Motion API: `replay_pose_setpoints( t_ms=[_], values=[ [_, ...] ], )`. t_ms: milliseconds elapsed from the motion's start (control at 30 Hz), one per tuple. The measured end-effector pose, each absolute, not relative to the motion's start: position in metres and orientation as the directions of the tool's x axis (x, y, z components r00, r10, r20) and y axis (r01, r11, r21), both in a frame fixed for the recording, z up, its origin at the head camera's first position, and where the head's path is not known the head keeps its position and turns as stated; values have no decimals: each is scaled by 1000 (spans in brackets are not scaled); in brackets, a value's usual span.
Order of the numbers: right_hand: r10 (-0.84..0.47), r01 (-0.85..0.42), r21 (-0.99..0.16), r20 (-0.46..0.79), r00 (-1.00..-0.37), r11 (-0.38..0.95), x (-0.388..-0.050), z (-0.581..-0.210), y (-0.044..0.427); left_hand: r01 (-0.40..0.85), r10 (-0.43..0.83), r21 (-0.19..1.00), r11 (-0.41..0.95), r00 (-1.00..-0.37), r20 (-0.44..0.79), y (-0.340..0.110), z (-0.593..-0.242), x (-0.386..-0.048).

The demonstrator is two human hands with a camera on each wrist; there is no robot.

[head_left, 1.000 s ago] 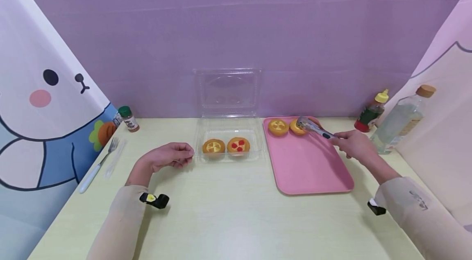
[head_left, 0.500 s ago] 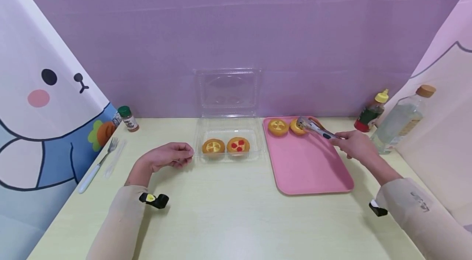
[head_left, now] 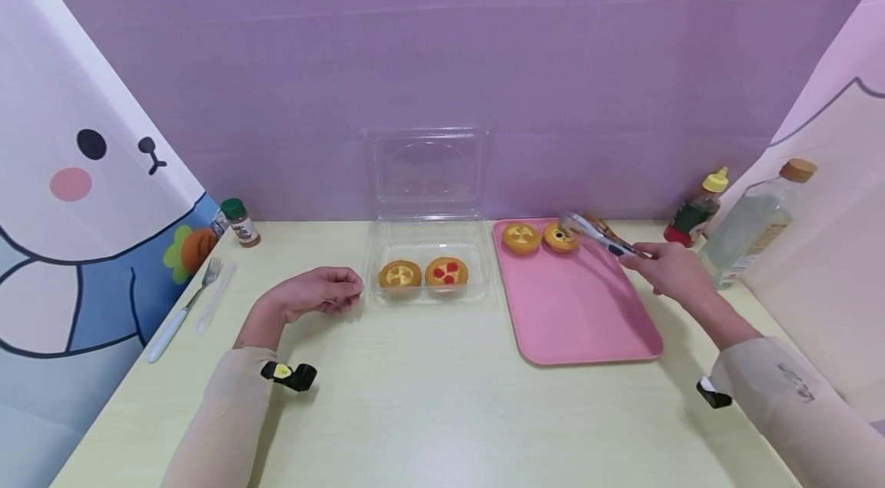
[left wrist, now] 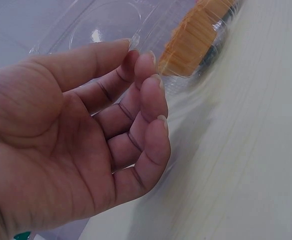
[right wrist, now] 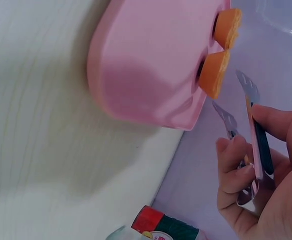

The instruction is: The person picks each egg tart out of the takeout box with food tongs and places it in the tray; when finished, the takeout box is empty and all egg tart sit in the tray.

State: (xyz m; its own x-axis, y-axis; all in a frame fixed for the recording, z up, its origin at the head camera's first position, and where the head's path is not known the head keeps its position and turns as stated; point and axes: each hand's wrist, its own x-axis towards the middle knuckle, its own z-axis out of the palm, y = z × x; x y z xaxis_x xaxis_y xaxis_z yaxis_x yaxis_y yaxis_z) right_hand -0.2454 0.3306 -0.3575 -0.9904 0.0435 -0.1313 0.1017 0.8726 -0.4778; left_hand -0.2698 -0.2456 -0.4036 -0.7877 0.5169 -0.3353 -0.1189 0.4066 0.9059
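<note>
The right hand (head_left: 671, 271) grips metal tongs (head_left: 600, 236) over the back right of the pink tray (head_left: 581, 311). In the right wrist view the tongs' (right wrist: 258, 145) arms stand apart beside two tarts, holding neither. On the tray sit a plain-topped tart (head_left: 522, 239) and a tart with dark spots (head_left: 560, 237). At the left edge of the clear lidded box (head_left: 477, 242), the left hand (head_left: 311, 294) pinches its rim between thumb and index finger (left wrist: 85, 135). Inside the box lie a yellow-topped tart (head_left: 400, 274) and one with red pieces (head_left: 446, 273).
A green-capped shaker (head_left: 242, 224) stands at the back left, with a fork (head_left: 185, 310) and a clear wrapped strip (head_left: 217, 297) in front. At the back right are a yellow-tipped sauce bottle (head_left: 694, 211) and a large clear bottle (head_left: 754, 227).
The tongs have shifted slightly right and spread wider, uncovering the spotted top of the right tart on the tray. The left hand has stayed at the box.
</note>
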Motion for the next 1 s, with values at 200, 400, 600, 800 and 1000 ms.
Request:
replay_pose_setpoints(
  t_ms=[200, 400, 600, 800, 1000],
  values=[
    [50, 9, -463, 77, -996, 886, -239, -357, 322, -121, 512, 904, 409, -789, -338, -246, -405, -270],
    [26, -54, -439, 174, -984, 897, -228, -342, 298, -120, 509, 903, 412, -792, -338, -248, -406, -269],
    [-82, -176, -419, 232, -969, 891, -222, -332, 268, -122, 504, 903, 413, -795, -338, -247, -405, -269],
    [-205, -298, -375, 269, -941, 878, -217, -330, 235, -118, 506, 902, 416, -794, -337, -246, -405, -271],
    [-322, -393, -302, 259, -911, 869, -219, -335, 204, -118, 508, 903, 414, -792, -337, -246, -405, -271]
  ],
)
